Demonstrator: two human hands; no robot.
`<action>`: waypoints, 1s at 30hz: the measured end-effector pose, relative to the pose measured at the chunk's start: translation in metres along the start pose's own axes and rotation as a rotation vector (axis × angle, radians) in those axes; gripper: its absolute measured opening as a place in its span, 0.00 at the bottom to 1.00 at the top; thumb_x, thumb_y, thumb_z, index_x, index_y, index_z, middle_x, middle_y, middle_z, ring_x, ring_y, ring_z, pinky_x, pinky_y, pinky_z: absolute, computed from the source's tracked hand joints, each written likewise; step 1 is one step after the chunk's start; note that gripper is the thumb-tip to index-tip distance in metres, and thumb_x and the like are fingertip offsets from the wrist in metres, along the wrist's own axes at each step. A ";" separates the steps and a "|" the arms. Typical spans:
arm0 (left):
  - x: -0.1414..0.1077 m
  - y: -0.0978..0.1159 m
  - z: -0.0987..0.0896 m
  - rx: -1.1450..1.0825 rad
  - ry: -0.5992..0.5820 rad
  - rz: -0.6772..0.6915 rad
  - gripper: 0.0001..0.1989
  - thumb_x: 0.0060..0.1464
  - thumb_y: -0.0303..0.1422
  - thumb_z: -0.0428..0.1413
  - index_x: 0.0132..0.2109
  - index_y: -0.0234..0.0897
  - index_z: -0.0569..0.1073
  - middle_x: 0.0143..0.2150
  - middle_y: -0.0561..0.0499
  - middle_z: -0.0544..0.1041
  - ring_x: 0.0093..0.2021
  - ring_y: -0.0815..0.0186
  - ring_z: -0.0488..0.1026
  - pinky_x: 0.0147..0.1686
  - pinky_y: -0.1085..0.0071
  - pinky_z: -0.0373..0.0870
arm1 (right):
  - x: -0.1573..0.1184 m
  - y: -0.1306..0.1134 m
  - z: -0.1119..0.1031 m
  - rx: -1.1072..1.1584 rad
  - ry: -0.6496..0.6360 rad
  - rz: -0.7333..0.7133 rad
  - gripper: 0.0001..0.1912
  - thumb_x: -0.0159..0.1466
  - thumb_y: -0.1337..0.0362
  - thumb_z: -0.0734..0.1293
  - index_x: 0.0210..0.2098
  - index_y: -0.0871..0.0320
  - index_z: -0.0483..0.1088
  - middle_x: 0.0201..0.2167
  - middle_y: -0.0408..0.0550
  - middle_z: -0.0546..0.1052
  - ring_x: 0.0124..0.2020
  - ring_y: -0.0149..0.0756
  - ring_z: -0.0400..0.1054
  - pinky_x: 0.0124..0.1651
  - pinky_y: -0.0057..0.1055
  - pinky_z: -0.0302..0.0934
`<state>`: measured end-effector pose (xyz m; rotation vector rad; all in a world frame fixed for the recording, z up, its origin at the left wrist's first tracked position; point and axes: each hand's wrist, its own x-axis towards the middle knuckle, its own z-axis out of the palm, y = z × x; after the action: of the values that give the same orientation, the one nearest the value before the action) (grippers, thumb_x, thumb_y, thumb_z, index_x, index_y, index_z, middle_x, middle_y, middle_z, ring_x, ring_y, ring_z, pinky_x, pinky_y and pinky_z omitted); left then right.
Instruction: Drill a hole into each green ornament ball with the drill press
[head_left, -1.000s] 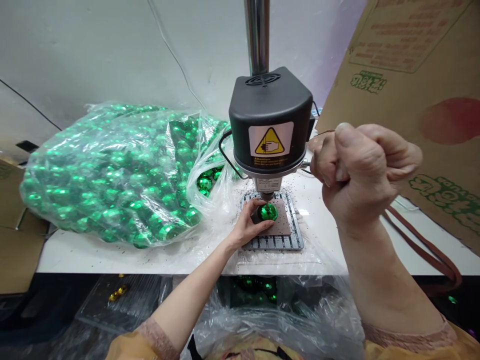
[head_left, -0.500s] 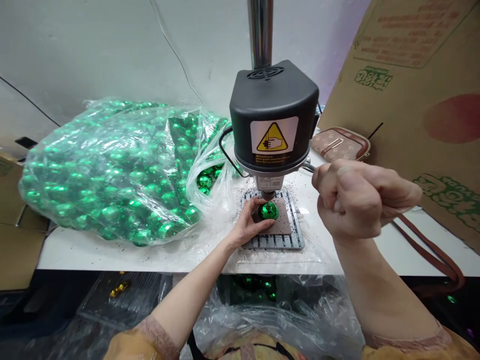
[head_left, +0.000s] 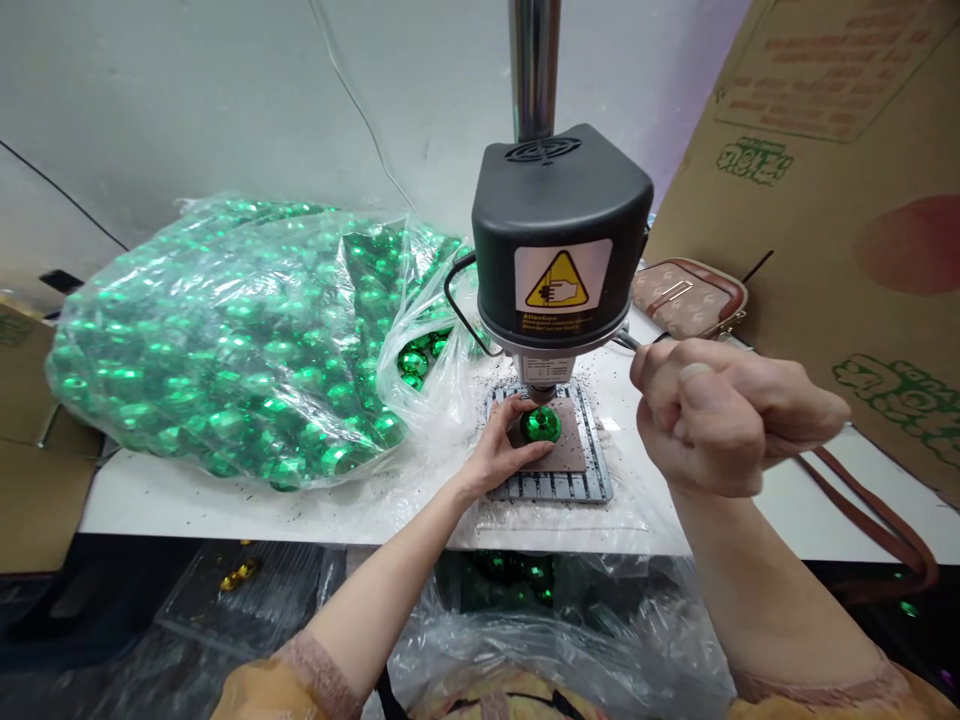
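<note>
The left hand (head_left: 504, 448) reaches forward, palm side turned inward, its thumb and fingers curved apart. The right hand (head_left: 724, 412) is raised higher and closed in a fist, its wrist bent. Both bare forearms angle inward from the sleeves.

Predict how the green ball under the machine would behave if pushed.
The round ball would probably roll if the left hand freed it, though its flat facets might slow it. Its shiny surface looks slippery.

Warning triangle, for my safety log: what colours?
Yellow triangle, edged in black; best in the head view.
</note>
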<state>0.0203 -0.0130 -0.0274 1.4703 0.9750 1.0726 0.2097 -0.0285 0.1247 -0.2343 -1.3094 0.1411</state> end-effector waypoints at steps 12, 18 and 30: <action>-0.001 0.000 -0.001 -0.014 0.003 -0.030 0.31 0.45 0.43 0.78 0.53 0.43 0.76 0.59 0.45 0.78 0.66 0.47 0.71 0.71 0.48 0.62 | -0.007 -0.001 -0.004 -0.008 -0.053 -0.024 0.24 0.63 0.74 0.65 0.22 0.57 0.44 0.18 0.36 0.51 0.17 0.20 0.45 0.25 0.33 0.41; -0.001 -0.001 -0.001 -0.003 -0.002 -0.023 0.31 0.45 0.44 0.77 0.53 0.44 0.76 0.60 0.45 0.77 0.66 0.48 0.71 0.71 0.48 0.63 | -0.011 0.000 -0.006 0.000 -0.071 -0.028 0.22 0.60 0.77 0.64 0.21 0.57 0.46 0.19 0.37 0.53 0.18 0.20 0.47 0.26 0.32 0.43; -0.001 0.000 0.001 0.015 -0.002 -0.021 0.30 0.46 0.43 0.77 0.53 0.43 0.75 0.57 0.46 0.79 0.63 0.50 0.75 0.69 0.50 0.66 | 0.010 -0.011 0.009 -0.042 0.049 0.172 0.26 0.64 0.73 0.65 0.18 0.58 0.46 0.16 0.37 0.53 0.16 0.22 0.48 0.23 0.33 0.40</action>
<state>0.0209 -0.0140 -0.0272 1.4698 0.9969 1.0510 0.2029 -0.0361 0.1395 -0.3838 -1.2436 0.2525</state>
